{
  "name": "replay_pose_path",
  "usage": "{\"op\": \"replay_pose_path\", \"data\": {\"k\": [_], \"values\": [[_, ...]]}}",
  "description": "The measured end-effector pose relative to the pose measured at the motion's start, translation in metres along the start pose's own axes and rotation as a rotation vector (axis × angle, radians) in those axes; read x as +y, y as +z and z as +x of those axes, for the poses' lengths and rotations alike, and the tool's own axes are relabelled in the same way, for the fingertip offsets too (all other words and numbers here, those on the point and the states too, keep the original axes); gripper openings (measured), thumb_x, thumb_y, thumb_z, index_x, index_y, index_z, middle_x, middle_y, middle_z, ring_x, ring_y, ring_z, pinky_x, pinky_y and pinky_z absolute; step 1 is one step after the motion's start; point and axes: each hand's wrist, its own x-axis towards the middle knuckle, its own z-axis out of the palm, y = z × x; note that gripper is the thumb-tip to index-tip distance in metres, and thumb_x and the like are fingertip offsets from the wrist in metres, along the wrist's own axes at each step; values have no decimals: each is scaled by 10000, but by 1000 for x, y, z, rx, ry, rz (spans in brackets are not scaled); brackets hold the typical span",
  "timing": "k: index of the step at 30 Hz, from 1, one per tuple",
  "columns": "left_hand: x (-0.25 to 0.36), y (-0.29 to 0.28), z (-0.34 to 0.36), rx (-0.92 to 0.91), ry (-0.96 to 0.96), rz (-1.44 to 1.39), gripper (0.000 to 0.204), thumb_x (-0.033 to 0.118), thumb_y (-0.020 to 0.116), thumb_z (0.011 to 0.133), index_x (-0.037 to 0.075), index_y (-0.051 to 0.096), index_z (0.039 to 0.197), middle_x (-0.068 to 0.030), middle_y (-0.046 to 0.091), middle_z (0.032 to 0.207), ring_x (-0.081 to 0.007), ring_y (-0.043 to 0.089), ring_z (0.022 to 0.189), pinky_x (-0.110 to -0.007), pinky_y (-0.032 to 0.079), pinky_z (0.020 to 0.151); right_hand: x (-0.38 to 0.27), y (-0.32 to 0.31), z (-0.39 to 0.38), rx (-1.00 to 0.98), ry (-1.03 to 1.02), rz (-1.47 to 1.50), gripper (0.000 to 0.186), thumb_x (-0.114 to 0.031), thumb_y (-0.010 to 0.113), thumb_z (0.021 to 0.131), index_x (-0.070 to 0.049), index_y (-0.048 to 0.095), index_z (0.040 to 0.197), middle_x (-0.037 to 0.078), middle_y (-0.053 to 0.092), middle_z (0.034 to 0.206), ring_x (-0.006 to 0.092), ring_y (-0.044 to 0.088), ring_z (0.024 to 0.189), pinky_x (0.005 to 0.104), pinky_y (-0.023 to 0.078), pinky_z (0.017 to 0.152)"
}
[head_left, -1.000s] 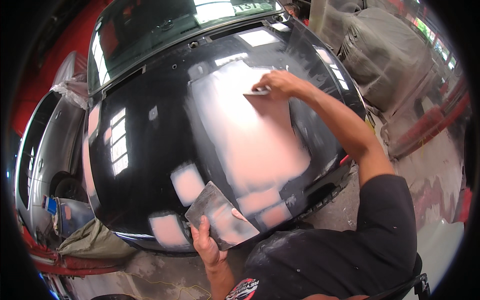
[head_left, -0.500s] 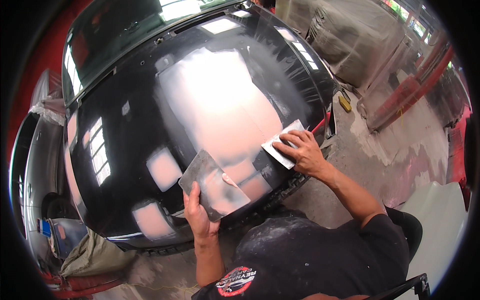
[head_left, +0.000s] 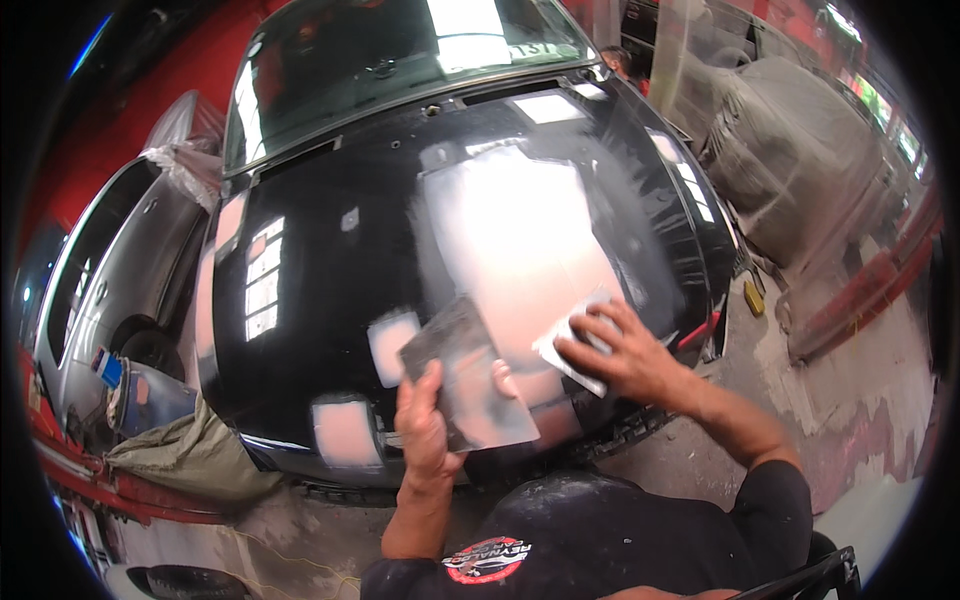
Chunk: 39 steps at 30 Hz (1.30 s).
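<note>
A black car hood point(head_left: 300, 370) carries a large white-pink filler patch point(head_left: 510, 230) and several smaller pink patches. My left hand point(head_left: 427, 435) holds a flat, smudged gray mixing board point(head_left: 465, 390) over the hood's front, with a blob of pink putty point(head_left: 503, 378) on its right part. My right hand point(head_left: 625, 355), fingers bent, grips a flat white spreader point(head_left: 560, 355) at the lower right of the large patch, just right of the board. Whether the spreader touches the surface is unclear.
A silver car point(head_left: 115, 255) stands at left, near a blue container point(head_left: 145, 405) and khaki cloth point(head_left: 190, 455). Right: plastic-covered objects point(head_left: 775, 160), red metal bars point(head_left: 880, 290), a yellow block point(head_left: 754, 298). A partly hidden person point(head_left: 617, 62) is behind the car.
My right hand moved from the upper patch down toward the hood's front with the spreader. My left hand raised the board slightly since one second ago. The view has shifted.
</note>
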Motion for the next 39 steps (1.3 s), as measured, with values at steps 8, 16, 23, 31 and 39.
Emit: {"op": "replay_pose_path", "data": {"k": [8,16,23,31,39], "values": [[-12,-32,-32,191,124,49,383,162,520,998,5,477,1344,-153,616,1226,-250,648,1064,-380,531,935,153,108,211,-27,278,-32,493,-56,506,861,-283,567,1295,90,606,1218,338,545,1152,568,397,942],[-26,-66,-61,385,83,31,395,169,521,1001,22,484,1366,-133,613,1227,-241,641,1071,-380,526,933,199,159,271,-308,415,23,555,-135,507,885,-397,555,1372,96,547,1330,361,482,1273,681,382,984],[-38,-78,-64,319,-37,43,371,143,520,1007,23,493,1358,-129,613,1241,-232,632,1094,-370,511,952,138,98,194,-522,386,73,572,-169,626,839,-392,573,1363,24,561,1341,342,517,1189,560,486,896],[-31,-82,-58,152,-100,93,364,135,526,1004,19,503,1348,-122,621,1249,-224,637,1089,-364,510,957,-8,31,30,-439,358,35,606,-81,647,772,-321,582,1324,81,563,1297,331,488,1232,513,364,975],[-26,-83,-55,39,-80,-10,361,164,513,1025,27,493,1359,-125,616,1265,-241,637,1110,-399,527,961,-55,6,-19,-482,423,151,607,7,597,765,-293,580,1292,77,566,1212,320,491,1167,565,337,983]]}}
